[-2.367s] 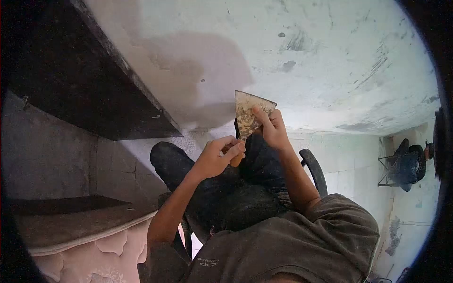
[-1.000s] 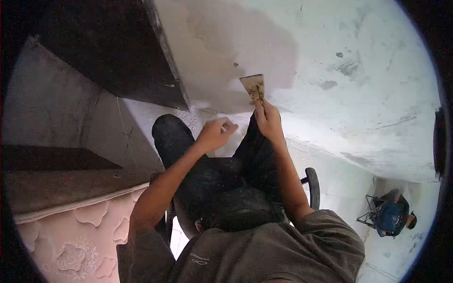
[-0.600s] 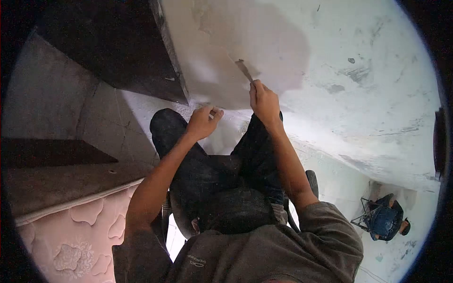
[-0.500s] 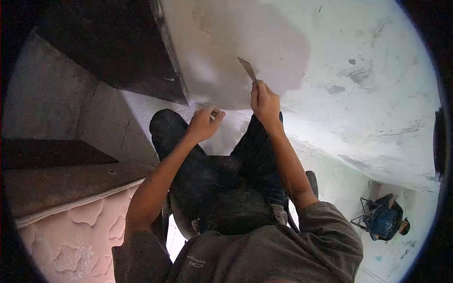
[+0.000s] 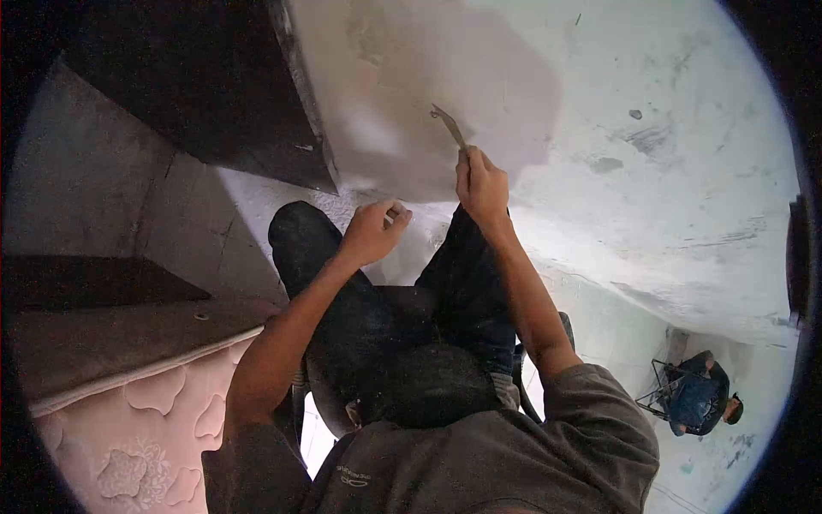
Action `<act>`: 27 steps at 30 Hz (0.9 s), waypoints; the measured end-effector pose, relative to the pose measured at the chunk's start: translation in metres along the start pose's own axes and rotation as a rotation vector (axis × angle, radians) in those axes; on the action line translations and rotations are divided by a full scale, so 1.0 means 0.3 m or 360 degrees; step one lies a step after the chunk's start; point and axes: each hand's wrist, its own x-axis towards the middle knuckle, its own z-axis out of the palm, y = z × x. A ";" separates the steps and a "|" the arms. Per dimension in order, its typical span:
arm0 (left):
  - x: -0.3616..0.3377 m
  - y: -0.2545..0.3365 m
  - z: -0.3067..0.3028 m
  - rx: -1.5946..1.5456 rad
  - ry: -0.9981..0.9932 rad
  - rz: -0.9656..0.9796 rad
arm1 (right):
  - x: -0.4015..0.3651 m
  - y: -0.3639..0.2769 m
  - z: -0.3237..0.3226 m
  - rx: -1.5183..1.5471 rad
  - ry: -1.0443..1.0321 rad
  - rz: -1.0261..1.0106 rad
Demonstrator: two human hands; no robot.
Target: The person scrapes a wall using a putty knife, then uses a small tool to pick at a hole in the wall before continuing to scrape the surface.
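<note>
Basically, right hand (image 5: 485, 188) clasped a scraper (image 5: 449, 126), blade poking out ahead of the grip, nearly edge-on; couldn't tell if it touched the wall (image 5: 616, 163) behind. Left hand (image 5: 370, 233) hung near, left of that grip and closer to the body, fingers loosely curled, thumb apart. Dark board (image 5: 197, 94) was farther left of the grip, pink mattress (image 5: 163, 428) back-left, another person (image 5: 698, 398) well off right.

A soft shadow (image 5: 505, 68) dims the wall (image 5: 685, 51) beyond the right hand (image 5: 484, 184), brighter to that hand's right; grainy gloom lies left of the left hand (image 5: 372, 233); dark vignetting rounds the edges.
</note>
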 end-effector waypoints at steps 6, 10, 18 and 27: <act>0.006 0.003 0.000 0.0006 -0.0027 0.0008 | -0.002 0.049 0.026 -0.0041 -0.0038 -0.0067; 0.000 0.009 0.006 -0.0007 -0.0017 -0.0005 | 0.000 0.041 0.023 -0.0111 -0.0088 -0.0054; 0.008 -0.001 0.013 -0.0007 -0.0034 0.0012 | 0.020 0.054 0.036 -0.0274 -0.0203 -0.0054; 0.012 0.007 0.002 -0.0018 -0.0026 0.0020 | 0.006 0.024 0.014 -0.0026 -0.0024 0.0032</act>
